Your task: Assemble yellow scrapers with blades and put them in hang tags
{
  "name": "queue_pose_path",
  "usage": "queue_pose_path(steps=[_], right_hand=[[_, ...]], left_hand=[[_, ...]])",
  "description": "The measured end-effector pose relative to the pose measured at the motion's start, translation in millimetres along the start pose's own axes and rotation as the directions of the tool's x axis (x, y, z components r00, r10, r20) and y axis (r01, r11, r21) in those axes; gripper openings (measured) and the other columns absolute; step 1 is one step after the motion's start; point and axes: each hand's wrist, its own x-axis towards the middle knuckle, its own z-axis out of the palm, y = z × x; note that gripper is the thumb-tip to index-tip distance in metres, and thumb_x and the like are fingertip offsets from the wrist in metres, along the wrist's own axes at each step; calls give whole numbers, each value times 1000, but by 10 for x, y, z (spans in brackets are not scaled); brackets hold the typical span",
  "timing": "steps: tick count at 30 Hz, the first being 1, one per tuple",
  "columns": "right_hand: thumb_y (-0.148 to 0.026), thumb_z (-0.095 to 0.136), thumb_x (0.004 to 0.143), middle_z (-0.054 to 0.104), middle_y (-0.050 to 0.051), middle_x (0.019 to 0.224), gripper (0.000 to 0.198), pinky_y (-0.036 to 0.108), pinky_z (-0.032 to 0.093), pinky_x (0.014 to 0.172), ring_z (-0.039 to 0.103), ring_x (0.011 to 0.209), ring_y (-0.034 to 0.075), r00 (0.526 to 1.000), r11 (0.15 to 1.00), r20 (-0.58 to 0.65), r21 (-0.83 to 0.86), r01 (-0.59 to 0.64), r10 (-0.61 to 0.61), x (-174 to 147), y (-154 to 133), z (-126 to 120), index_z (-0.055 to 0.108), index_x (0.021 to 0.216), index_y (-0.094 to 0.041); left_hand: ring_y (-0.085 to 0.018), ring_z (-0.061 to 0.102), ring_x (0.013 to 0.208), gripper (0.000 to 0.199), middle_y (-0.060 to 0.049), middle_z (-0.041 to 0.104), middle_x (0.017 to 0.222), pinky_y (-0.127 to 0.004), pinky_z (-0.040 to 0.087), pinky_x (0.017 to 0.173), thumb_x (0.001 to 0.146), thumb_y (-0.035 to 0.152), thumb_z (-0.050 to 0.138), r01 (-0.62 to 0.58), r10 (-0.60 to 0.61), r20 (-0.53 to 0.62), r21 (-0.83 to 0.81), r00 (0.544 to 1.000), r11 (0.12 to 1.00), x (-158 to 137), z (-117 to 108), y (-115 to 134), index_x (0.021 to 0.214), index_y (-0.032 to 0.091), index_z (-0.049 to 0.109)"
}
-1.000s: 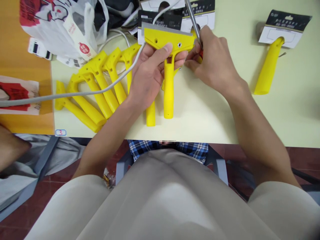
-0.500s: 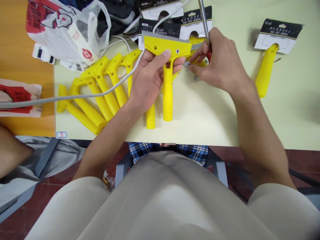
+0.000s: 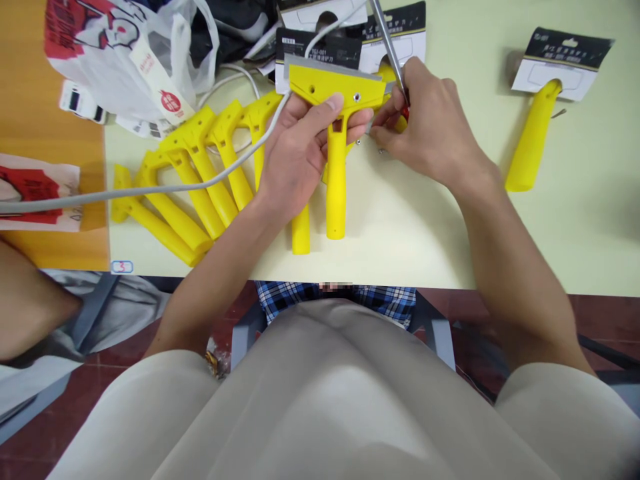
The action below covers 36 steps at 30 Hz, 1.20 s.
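Observation:
My left hand (image 3: 295, 157) is closed round the neck of a yellow scraper (image 3: 336, 180), thumb on its head. The scraper's grey blade edge points away from me, and its handle points at me. One of the two holes in the head holds a metal nut or screw. My right hand (image 3: 430, 123) is closed on a screwdriver (image 3: 387, 40), its metal shaft pointing up and away, a bit of red showing at the palm. Its thumb and fingertips pinch together beside the scraper head; anything small between them cannot be made out. Small screws (image 3: 381, 151) lie beneath.
Several yellow scraper handles (image 3: 200, 177) lie in a row at left. A carded scraper handle (image 3: 533, 137) lies at right. Black-and-white cards (image 3: 320, 50), a plastic bag (image 3: 115, 47) and shoes are at the back. A grey cable (image 3: 200, 190) crosses over the handles. Another person's arm (image 3: 35, 307) is at left.
My right hand has moved slightly left, closer to the scraper head, and the screwdriver shaft leans further left. My left hand keeps the scraper nearly still.

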Motion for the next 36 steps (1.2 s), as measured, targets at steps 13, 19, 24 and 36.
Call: queue_pose_path(steps=[13,19,24,36], right_hand=[[-19,66,88,66,1,96,31,22,44,85,63,86,7,980,992,-194,107,72,-50,-37,-23,-167,36,96,-14],[-25,70,96,57,6,90,53,18,46,76,75,103,10,941,937,-322,282,204,-108,-133,-260,-280,20,87,-13],[-20,73,88,67,4,90,49,18,49,77,75,96,11,963,894,-190,373,249,-190,-164,-454,-322,24,87,-13],[-12,73,72,64,-1,80,35,19,33,64,68,80,8,958,976,187,42,215,-219,271,-775,-468,40,86,-10]], left_hand=[[-27,81,129,8,3,84,116,-40,64,122,103,26,76,0,2,56,-47,998,999,-23,34,17,97,31,78],[-27,82,126,10,-2,86,117,-37,67,118,108,26,71,127,-127,30,12,991,992,-24,64,-59,104,26,79],[-29,80,132,8,-5,85,121,-37,69,114,109,21,71,186,-186,14,-9,982,982,-11,91,-103,104,23,77],[-26,86,114,8,-5,85,115,-41,70,114,105,14,68,145,-139,86,-80,987,986,10,66,-129,103,19,74]])
